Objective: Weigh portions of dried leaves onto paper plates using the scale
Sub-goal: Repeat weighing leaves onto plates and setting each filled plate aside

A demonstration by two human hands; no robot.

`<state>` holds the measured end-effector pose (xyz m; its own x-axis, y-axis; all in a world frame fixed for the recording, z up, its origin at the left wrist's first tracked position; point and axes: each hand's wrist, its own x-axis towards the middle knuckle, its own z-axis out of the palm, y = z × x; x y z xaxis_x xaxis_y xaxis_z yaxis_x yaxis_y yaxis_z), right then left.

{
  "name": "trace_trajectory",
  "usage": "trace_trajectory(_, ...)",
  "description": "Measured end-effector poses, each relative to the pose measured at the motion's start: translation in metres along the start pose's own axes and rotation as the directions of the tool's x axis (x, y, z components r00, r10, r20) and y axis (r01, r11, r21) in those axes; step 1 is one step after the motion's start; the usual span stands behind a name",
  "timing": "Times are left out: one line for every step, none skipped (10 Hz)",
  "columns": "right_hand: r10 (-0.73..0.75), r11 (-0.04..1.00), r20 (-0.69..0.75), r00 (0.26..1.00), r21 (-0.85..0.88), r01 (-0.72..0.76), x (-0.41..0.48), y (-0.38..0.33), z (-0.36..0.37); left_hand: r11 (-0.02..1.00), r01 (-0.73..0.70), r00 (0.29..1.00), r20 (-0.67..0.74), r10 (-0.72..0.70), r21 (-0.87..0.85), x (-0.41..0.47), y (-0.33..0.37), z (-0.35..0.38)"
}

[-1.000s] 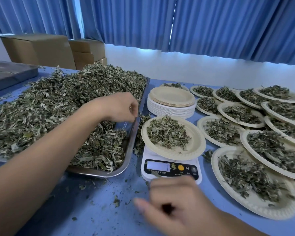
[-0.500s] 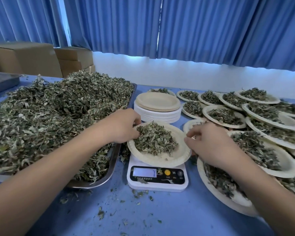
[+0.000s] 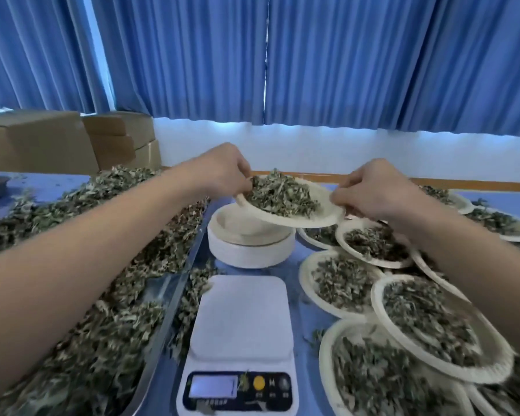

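Scale (image 3: 237,340) first: white plastic, its top smooth and matt, the front panel dark and glossy. Left of the scale, the tray (image 3: 165,322) is bare metal with a shiny, mirror-like rim. The dried leaves (image 3: 87,340) heaped in it look crinkled and rough, no sheen at all. Behind the scale, the stack of plates (image 3: 249,253) is pale paper, matt and pressed smooth, and the held plate (image 3: 297,220) above it is the same matt cream paper. Right of the scale, the filled plates (image 3: 306,280) are paper too. The desk (image 3: 300,319) under the scale has a smooth blue top with a faint sheen. Far behind the scale sit dull brown cardboard boxes (image 3: 36,142) and blue cloth curtains (image 3: 342,70), softly pleated.
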<state>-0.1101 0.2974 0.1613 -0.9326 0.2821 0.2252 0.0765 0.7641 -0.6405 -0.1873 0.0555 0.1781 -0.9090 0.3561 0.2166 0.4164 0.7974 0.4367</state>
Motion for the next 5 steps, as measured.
trace_trajectory(-0.002, 0.998, -0.045, 0.999, -0.068, -0.001, 0.063, -0.002, -0.007, 1.0, 0.004, 1.0, 0.013, -0.004, 0.027, 0.062, 0.014, 0.0)
trace_trajectory(0.011, 0.987, -0.067, 0.998, -0.161, -0.021, 0.123, 0.008, 0.001, 0.998, 0.051, 0.997, 0.061, -0.053, 0.033, 0.12, 0.013, 0.015)
trace_trajectory(0.067, 0.954, -0.063, 0.996, -0.288, -0.083, 0.175, 0.018, 0.021, 0.994, 0.101, 0.989, 0.101, -0.105, 0.043, 0.171, 0.0, 0.039)
trace_trajectory(0.1, 0.922, -0.037, 0.994, -0.372, -0.106, 0.221, 0.037, 0.048, 0.985, 0.148, 0.975, 0.156, -0.161, 0.09, 0.212, -0.015, 0.073)
trace_trajectory(0.124, 0.879, 0.028, 0.992, -0.467, -0.097, 0.262, 0.063, 0.08, 0.974, 0.17, 0.958, 0.207, -0.199, 0.146, 0.25, -0.035, 0.106)
